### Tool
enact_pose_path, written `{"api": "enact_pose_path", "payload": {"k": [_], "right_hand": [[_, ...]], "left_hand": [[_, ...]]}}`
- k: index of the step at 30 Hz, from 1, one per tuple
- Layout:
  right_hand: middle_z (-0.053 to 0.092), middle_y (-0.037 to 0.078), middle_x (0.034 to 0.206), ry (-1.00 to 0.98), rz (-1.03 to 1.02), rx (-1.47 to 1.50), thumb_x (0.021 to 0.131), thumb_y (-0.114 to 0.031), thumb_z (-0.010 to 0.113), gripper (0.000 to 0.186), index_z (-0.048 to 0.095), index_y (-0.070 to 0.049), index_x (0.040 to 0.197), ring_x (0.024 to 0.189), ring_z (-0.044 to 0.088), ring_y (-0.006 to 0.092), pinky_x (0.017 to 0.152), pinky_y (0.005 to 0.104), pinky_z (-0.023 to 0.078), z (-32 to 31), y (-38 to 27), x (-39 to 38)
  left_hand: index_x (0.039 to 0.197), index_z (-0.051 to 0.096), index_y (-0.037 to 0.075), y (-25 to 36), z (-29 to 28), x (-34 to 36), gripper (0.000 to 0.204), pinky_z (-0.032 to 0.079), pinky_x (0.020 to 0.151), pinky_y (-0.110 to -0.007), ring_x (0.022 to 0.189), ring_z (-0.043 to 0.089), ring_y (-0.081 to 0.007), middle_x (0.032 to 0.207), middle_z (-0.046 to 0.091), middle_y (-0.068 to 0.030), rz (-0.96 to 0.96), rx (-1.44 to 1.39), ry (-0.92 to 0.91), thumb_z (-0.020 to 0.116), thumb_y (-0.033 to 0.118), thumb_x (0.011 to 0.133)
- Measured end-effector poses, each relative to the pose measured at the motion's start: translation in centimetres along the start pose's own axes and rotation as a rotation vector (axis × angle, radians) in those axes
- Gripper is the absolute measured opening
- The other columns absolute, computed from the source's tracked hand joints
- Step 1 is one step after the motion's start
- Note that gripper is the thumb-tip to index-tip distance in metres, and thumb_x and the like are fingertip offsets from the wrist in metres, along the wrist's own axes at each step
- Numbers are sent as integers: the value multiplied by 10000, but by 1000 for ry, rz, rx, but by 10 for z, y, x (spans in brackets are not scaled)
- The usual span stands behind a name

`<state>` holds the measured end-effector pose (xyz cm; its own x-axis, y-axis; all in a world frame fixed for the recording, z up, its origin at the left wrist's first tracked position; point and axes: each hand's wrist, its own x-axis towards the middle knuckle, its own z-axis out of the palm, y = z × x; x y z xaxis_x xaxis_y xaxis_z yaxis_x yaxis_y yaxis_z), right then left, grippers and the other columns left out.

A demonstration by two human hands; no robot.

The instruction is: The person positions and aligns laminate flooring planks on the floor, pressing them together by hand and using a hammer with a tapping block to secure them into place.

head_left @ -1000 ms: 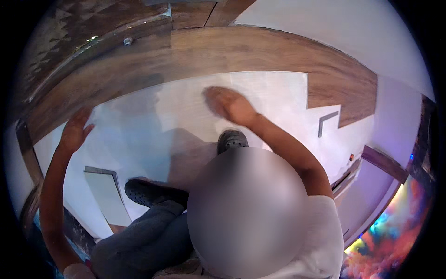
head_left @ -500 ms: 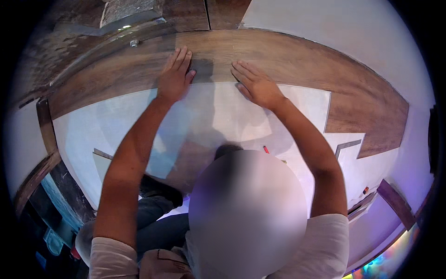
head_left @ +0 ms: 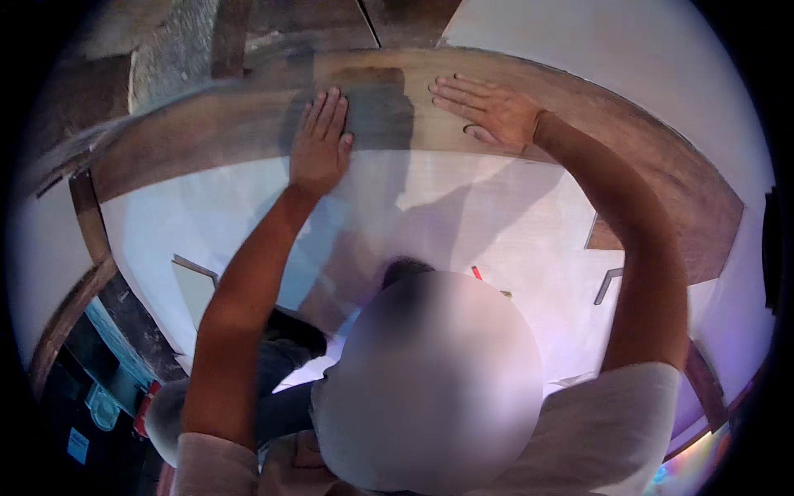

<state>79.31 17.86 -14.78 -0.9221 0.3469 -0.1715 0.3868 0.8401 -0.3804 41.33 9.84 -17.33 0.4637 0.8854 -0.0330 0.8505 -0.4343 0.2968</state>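
Brown wood-grain plank row (head_left: 376,112), curving through the fisheye view, is lying ahead of the person, along the far edge of a smooth, pale whitish floor surface (head_left: 521,219). Both bare hands are now appearing to rest on it. A second ago they were hovering away from the planks, over or beside the pale surface; half a second ago they were lying closer together on the row. Since then the right hand (head_left: 492,112) has been shifting rightward along the row, and its palm is now lying fully over the wood. The left hand (head_left: 321,140) is staying near the same stretch, its wrist crossing the row's near edge. That spacing is, I judge, spreading any pressure over a longer part of the planks. On both hands the fingers are extending flat and released, grasping nothing; how hard they are pressing, I cannot tell. On the near side of the row, a slim red object (head_left: 476,272) and a dark grey L-shaped strip (head_left: 608,283) are lying untouched.
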Motion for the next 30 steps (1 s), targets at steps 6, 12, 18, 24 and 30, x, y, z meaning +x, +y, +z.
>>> {"api": "enact_pose_path", "payload": {"k": [6, 12, 18, 24, 30], "right_hand": [[241, 81, 1709, 15, 3, -94, 1018, -347, 567, 703, 300, -104, 1621, 1574, 238, 266, 1284, 424, 255, -3, 2, 16], [252, 72, 1707, 7, 71, 13, 1012, -366, 579, 716, 313, -95, 1620, 1570, 249, 238, 1294, 416, 232, -46, -38, 110], [258, 95, 1703, 284, 148, -15, 1038, -490, 504, 716, 349, -71, 1599, 1584, 199, 252, 1307, 409, 165, 27, -57, 109], [228, 102, 1712, 197, 178, -64, 1055, -523, 445, 737, 318, -54, 1609, 1590, 175, 251, 1316, 406, 129, 12, -62, 104], [272, 126, 1691, 210, 71, -32, 1024, -574, 482, 775, 370, -50, 1583, 1582, 201, 268, 1311, 427, 163, 16, -73, 139]], "left_hand": [[1579, 366, 28, -8, -6, 3, 586, 189, 1293, -477, 1567, 241, -315, 1685, 288, -129, 4, 41, 23, 455, 261, 1048], [1560, 395, 16, -9, -7, 0, 578, 204, 1288, -481, 1561, 256, -315, 1668, 322, -130, -19, 55, 8, 485, 234, 1032], [1515, 458, -7, -12, -13, -10, 549, 220, 1275, -509, 1531, 318, -326, 1619, 413, -128, 66, -95, -9, 483, 258, 1035], [1474, 499, -47, -85, -13, -77, 565, 251, 1234, -537, 1480, 356, -426, 1585, 419, -246, -785, -78, 286, 415, 362, 1092], [1494, 392, -144, -116, 2, -102, 710, 245, 1238, -516, 1487, 310, -475, 1573, 356, -355, -842, 226, 484, 362, 452, 1110]]}}
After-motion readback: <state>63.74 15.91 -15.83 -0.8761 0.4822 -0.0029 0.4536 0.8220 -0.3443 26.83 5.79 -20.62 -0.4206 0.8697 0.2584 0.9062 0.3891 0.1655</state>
